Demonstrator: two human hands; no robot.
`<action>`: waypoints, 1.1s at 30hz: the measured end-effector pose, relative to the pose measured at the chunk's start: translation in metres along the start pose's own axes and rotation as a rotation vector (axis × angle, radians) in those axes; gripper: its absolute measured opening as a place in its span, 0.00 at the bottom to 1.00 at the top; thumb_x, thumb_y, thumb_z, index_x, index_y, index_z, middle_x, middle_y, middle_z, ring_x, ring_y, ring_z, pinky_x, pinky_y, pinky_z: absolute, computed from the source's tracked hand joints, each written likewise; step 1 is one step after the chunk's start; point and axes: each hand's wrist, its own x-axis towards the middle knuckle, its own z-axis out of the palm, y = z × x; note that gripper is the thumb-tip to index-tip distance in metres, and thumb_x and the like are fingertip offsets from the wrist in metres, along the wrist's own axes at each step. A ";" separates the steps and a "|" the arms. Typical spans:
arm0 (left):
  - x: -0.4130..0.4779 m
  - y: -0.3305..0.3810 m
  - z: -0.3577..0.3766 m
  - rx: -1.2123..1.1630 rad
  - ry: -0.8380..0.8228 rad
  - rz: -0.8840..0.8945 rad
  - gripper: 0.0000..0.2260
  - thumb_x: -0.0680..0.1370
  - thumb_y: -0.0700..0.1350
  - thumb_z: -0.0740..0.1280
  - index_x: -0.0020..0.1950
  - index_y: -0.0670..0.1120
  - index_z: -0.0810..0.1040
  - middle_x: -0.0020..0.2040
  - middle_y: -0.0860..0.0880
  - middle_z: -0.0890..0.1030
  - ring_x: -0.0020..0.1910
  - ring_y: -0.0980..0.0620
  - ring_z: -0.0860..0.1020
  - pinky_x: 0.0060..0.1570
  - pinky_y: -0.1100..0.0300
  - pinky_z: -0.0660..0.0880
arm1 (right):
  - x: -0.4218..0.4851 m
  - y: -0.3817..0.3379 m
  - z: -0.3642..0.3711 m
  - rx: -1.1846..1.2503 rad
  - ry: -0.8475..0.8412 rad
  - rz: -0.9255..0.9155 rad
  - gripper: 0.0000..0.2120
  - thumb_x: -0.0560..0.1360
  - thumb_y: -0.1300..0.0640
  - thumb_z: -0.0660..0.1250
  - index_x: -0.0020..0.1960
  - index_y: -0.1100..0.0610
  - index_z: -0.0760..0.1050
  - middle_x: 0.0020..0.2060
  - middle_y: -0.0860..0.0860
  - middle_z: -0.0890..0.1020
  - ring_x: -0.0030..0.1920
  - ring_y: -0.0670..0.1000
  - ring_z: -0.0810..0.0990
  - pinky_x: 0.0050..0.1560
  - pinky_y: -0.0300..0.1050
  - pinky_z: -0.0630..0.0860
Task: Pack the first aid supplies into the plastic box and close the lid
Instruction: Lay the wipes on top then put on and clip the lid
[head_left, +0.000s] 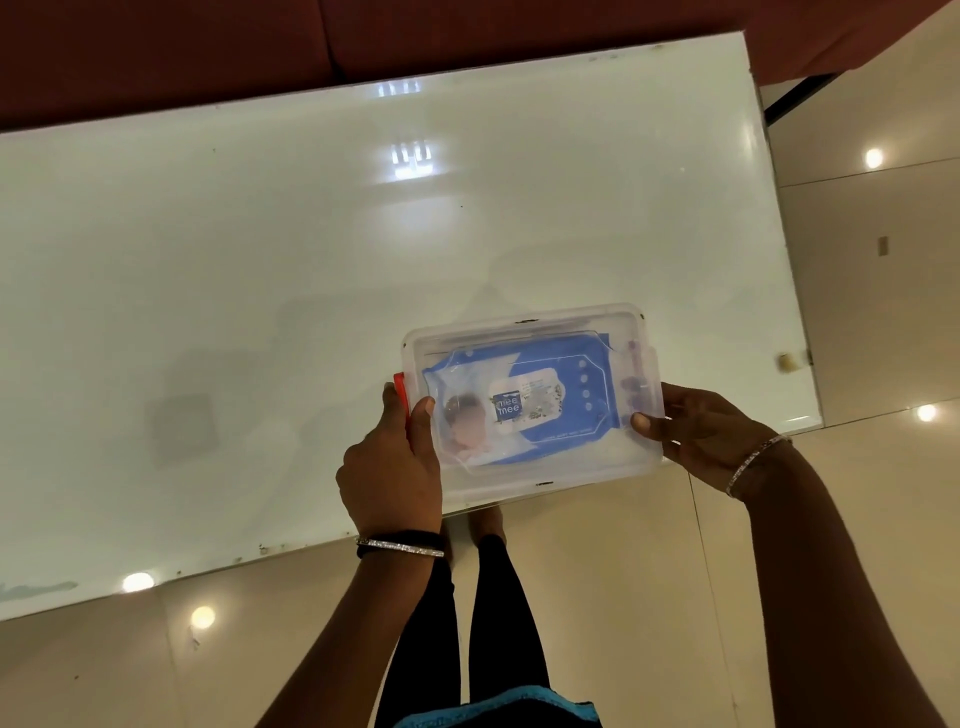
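At the near edge of the desk (260, 260), toward its right end, sits the clear plastic box (535, 400) with its transparent lid (524, 325) laid flat on top. Through the lid a blue pack of wet wipes (545, 395) is visible, lying flat and filling most of the interior; its white flap label reads "mee mee". A red latch (400, 389) stands at the left short end of the box; the latch at the right short end is clear, and whether either is snapped down cannot be told. My left hand (392, 473) grips the left end, thumb resting on the lid beside the red latch, fingers wrapped around the side wall. My right hand (701, 431) holds the right end, thumb tip on the lid's corner, fingers beneath and out of view. Both hands are thus closed on the box, one at each short end. A bangle (400, 545) and a dark band circle my left wrist; a thin bracelet (756, 462) circles my right. The glossy white desk surface carries reflections of ceiling lights. Below the near edge appear pale floor tiles (831, 571) and my legs in dark trousers (467, 649).
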 end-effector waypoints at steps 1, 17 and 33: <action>0.000 0.000 0.000 -0.007 0.005 0.007 0.20 0.80 0.53 0.62 0.68 0.44 0.76 0.33 0.38 0.83 0.31 0.35 0.80 0.35 0.51 0.76 | -0.001 -0.002 0.001 0.004 0.004 0.003 0.29 0.65 0.65 0.73 0.66 0.63 0.76 0.62 0.60 0.81 0.61 0.58 0.81 0.63 0.49 0.78; 0.001 -0.001 -0.002 -0.075 0.024 -0.002 0.18 0.78 0.50 0.66 0.65 0.42 0.79 0.27 0.39 0.81 0.24 0.38 0.77 0.31 0.57 0.69 | -0.024 0.000 0.058 -0.737 0.683 -0.208 0.24 0.71 0.55 0.76 0.66 0.57 0.78 0.53 0.55 0.86 0.49 0.56 0.84 0.54 0.40 0.71; 0.075 -0.036 -0.056 -0.173 0.223 -0.008 0.16 0.76 0.50 0.70 0.60 0.44 0.82 0.31 0.38 0.84 0.29 0.40 0.81 0.33 0.61 0.61 | 0.007 -0.049 0.143 -0.823 0.756 -0.448 0.19 0.76 0.57 0.70 0.66 0.55 0.78 0.49 0.58 0.87 0.51 0.60 0.84 0.43 0.36 0.65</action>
